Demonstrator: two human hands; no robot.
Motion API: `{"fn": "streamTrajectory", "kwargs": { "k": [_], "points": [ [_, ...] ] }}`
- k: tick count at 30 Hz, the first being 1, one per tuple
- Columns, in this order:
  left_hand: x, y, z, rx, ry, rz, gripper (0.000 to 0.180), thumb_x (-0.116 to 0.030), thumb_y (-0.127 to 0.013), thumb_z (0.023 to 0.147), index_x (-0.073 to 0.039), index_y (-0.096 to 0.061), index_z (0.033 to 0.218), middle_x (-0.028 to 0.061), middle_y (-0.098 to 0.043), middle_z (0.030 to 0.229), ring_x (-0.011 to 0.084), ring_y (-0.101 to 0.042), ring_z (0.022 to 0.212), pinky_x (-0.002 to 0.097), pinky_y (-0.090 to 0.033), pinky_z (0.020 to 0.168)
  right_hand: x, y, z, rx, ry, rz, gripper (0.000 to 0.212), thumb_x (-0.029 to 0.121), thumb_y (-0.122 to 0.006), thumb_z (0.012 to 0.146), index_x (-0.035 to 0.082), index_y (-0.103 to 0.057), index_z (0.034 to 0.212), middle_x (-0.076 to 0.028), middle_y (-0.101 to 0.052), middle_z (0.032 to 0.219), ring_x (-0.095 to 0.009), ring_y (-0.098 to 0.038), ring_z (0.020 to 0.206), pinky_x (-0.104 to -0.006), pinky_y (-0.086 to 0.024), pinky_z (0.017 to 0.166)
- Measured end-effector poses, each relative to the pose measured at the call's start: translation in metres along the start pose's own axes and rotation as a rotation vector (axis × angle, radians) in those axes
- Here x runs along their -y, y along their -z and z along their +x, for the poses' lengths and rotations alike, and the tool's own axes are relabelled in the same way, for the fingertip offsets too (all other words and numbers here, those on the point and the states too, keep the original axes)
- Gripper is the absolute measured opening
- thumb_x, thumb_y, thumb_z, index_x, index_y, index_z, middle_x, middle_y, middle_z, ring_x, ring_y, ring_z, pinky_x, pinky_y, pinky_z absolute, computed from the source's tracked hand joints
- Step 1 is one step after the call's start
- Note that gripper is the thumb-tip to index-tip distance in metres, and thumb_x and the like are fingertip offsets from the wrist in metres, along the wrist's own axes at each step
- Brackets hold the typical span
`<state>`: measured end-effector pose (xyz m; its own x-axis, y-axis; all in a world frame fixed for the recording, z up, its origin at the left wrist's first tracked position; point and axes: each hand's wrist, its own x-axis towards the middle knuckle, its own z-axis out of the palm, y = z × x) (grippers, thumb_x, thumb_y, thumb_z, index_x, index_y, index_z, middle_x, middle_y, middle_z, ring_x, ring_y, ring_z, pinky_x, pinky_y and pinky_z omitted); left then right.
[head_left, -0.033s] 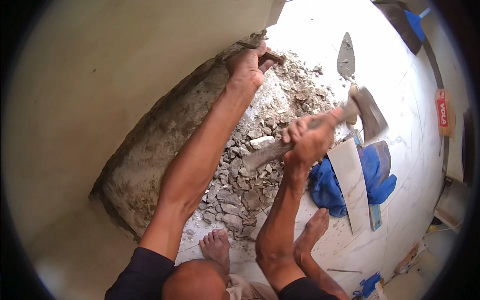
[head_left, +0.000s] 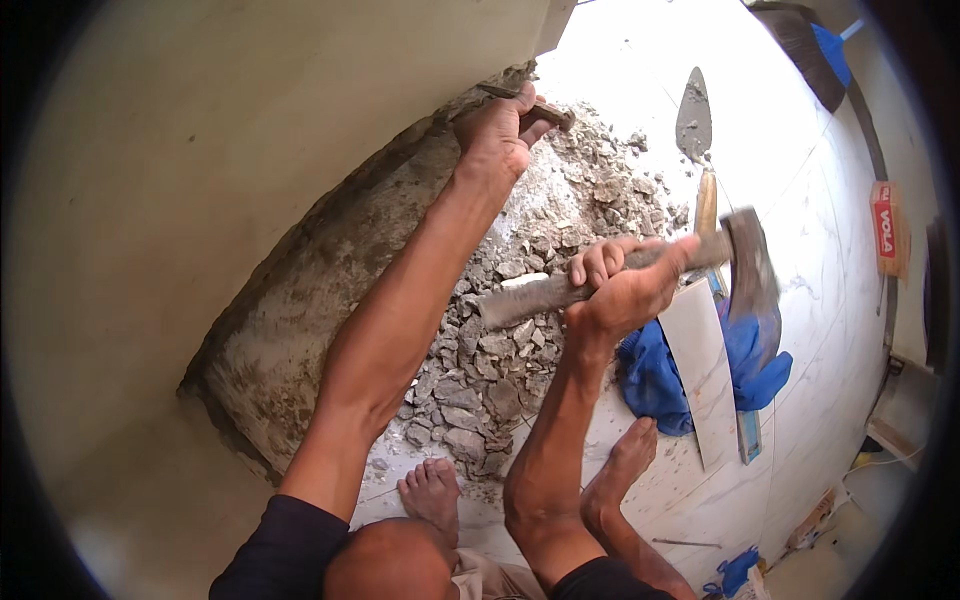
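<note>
My left hand (head_left: 493,138) is closed round a metal chisel (head_left: 555,116), held low at the far end of a rough, chipped strip (head_left: 320,290) along the wall's foot. My right hand (head_left: 632,288) grips a hatchet (head_left: 745,262) by its wooden handle. Its broad head, slightly blurred, points away to the right, above the floor and apart from the chisel. Broken grey rubble (head_left: 465,395) lies in a heap between my arms. My left fingers partly hide the chisel, and its tip is hard to make out.
The wall (head_left: 200,190) bounds the left side. A pointed trowel (head_left: 692,120) lies at the far right of the rubble. Nearer are a tile strip (head_left: 697,375) and blue cloth (head_left: 655,375). A red-and-brown box (head_left: 888,230) stands at the right edge. My bare feet are close to the rubble.
The hatchet head has swung slightly down and to the right, and my right hand has tilted with it. My left hand and the chisel have hardly moved.
</note>
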<state>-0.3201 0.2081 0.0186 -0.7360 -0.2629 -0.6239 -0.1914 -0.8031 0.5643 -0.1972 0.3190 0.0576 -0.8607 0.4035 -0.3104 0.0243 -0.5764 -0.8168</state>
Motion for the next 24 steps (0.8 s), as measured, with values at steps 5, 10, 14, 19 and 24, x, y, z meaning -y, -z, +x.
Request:
{"fn": "streamTrajectory", "kwargs": {
  "k": [5,10,14,19,24],
  "points": [
    [0.004,0.004,0.0,-0.001,0.018,0.005,0.024,-0.006,-0.072,0.086,-0.005,-0.061,0.108,0.009,-0.065,0.101,0.023,-0.063,0.093,0.0426,-0.054,0.082,-0.029,-0.012,0.01,0.184,-0.384,-0.433,0.047,0.051,-0.048,0.099,0.01,-0.038,0.079,0.002,-0.038,0.052,-0.009,-0.039,0.038,-0.025,-0.033,0.03],
    [-0.001,0.003,0.011,0.03,0.003,-0.055,0.024,0.0,-0.071,0.084,-0.003,-0.062,0.106,0.0093,-0.066,0.097,0.0226,-0.066,0.088,0.0451,-0.06,0.073,0.003,0.002,0.002,0.004,0.058,-0.081,0.051,0.057,-0.042,0.099,0.012,-0.042,0.076,0.006,-0.037,0.051,-0.007,-0.037,0.036,-0.0217,-0.033,0.029],
    [0.002,0.007,0.014,0.102,0.016,-0.005,0.023,-0.009,-0.074,0.084,-0.005,-0.062,0.102,0.0091,-0.066,0.093,0.0218,-0.062,0.096,0.0425,-0.05,0.088,-0.044,-0.004,0.002,0.107,-0.123,-0.32,0.05,0.054,-0.043,0.1,0.011,-0.042,0.077,0.002,-0.038,0.051,-0.009,-0.037,0.036,-0.0244,-0.035,0.03],
    [0.002,0.019,0.01,0.086,0.002,0.05,0.023,-0.01,-0.075,0.084,-0.005,-0.062,0.102,0.0091,-0.067,0.091,0.0213,-0.061,0.095,0.0414,-0.049,0.088,-0.021,0.0,-0.005,0.124,-0.284,-0.29,0.047,0.05,-0.047,0.1,0.01,-0.039,0.077,0.002,-0.038,0.05,-0.009,-0.039,0.035,-0.0262,-0.034,0.029],
    [-0.005,0.018,0.004,0.092,-0.003,0.085,0.023,-0.01,-0.074,0.085,-0.005,-0.062,0.104,0.0094,-0.067,0.092,0.0215,-0.06,0.094,0.0403,-0.048,0.089,0.005,0.007,-0.008,-0.02,-0.065,0.079,0.049,0.053,-0.049,0.098,0.009,-0.041,0.078,0.002,-0.039,0.051,-0.009,-0.038,0.035,-0.0253,-0.034,0.029]
  ]
}}
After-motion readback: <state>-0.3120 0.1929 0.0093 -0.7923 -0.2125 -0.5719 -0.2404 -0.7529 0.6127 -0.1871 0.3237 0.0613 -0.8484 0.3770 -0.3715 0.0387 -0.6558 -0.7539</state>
